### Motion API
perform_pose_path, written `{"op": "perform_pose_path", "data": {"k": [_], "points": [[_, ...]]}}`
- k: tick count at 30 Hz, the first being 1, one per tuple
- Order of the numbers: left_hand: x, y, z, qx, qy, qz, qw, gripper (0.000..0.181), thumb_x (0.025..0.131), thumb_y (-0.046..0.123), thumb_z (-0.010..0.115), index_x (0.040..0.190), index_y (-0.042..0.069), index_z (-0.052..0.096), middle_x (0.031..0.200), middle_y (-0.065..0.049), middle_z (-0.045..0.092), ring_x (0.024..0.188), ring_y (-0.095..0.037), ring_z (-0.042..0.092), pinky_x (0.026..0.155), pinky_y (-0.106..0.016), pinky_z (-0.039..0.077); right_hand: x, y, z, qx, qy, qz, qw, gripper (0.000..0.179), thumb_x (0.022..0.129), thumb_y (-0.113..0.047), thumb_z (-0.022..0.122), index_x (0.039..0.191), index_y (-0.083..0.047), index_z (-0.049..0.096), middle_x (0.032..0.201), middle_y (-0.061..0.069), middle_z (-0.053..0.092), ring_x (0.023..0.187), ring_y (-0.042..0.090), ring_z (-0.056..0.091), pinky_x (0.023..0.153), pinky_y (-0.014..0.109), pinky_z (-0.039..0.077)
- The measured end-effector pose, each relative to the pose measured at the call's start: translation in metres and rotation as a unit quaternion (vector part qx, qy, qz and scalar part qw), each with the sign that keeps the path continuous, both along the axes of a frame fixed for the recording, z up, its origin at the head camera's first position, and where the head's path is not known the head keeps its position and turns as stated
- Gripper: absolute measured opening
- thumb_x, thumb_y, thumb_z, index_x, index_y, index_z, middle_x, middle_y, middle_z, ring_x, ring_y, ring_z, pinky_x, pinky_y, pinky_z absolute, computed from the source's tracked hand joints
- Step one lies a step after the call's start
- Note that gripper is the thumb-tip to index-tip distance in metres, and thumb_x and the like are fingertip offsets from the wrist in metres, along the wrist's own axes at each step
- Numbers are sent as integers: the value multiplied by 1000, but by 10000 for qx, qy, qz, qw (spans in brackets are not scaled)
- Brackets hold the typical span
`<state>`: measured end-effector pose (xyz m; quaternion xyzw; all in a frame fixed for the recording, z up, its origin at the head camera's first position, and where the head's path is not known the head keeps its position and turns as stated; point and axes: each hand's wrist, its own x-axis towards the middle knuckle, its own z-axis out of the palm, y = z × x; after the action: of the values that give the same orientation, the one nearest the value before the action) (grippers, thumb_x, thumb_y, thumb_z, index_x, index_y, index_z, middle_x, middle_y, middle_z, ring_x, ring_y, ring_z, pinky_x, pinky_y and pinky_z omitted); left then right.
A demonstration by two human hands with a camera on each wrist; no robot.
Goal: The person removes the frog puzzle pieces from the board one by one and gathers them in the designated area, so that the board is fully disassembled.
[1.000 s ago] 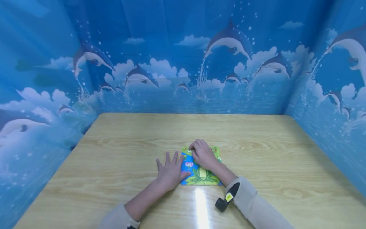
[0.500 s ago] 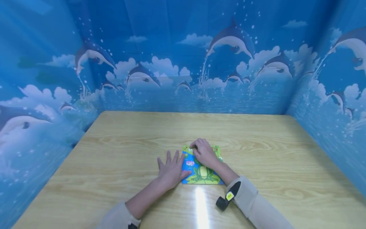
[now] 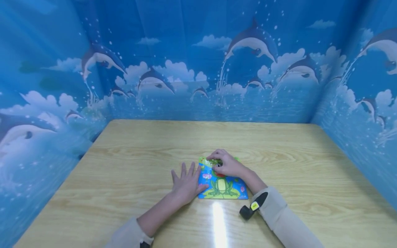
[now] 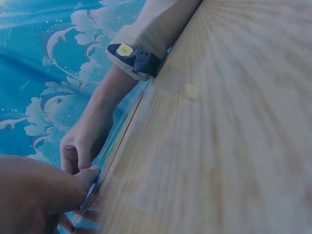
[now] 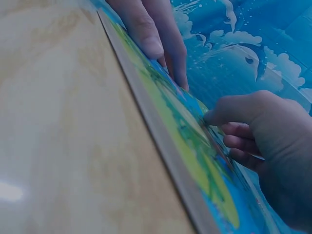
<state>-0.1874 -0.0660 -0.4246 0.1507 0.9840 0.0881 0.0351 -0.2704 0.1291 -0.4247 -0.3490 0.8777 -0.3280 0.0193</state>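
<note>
A flat, thin-edged frog puzzle board [image 3: 221,187] lies on the table, printed with a green frog on blue. My left hand [image 3: 184,186] rests with fingers spread over the table and the board's left side, its thumb on the picture. My right hand [image 3: 227,163] is over the upper part of the board, thumb and fingers bent around the frog's head, where an eye and red mouth show. In the right wrist view, the thumb and fingers of that hand [image 5: 273,136] pinch a thin brown-edged puzzle piece [image 5: 220,146] at the board's surface. The fingers hide part of it.
The wood-grain table [image 3: 139,144] stretches around the board, with a bright light reflection at its front. A blue dolphin-print curtain [image 3: 186,69] encloses the back and sides. A black wrist device [image 3: 247,212] hangs at the right cuff.
My right hand has shifted slightly to the right and turned, uncovering the frog's eye and mouth. The left hand keeps its place on the board's left side.
</note>
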Motion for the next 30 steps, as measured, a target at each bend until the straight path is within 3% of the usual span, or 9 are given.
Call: {"op": "perform_pose_path", "data": {"k": [8,17,30], "points": [[0,0,1,65,-25,1,10000,79,86,62,43,145,11,29,147,-17,22,131,-46,12,93,-72,9,-2,2,3,82,21,206,9998,44,77,-13,68,120,-8,60,115,8,52,106,25,49,90,45,41],[-1,-1,1,72,-45,2,10000,78,86,62,43,144,11,29,147,-17,22,131,-46,12,93,-72,9,0,0,8,417,461,328,9975,44,78,-15,69,119,-3,60,114,11,52,102,24,52,87,39,45],[0,0,2,25,-51,48,10000,79,86,63,43,144,12,30,147,-16,22,131,-45,12,94,-71,10,1,11,20,286,374,215,9987,43,79,-12,68,120,-4,60,116,9,52,102,22,53,83,34,47]]}}
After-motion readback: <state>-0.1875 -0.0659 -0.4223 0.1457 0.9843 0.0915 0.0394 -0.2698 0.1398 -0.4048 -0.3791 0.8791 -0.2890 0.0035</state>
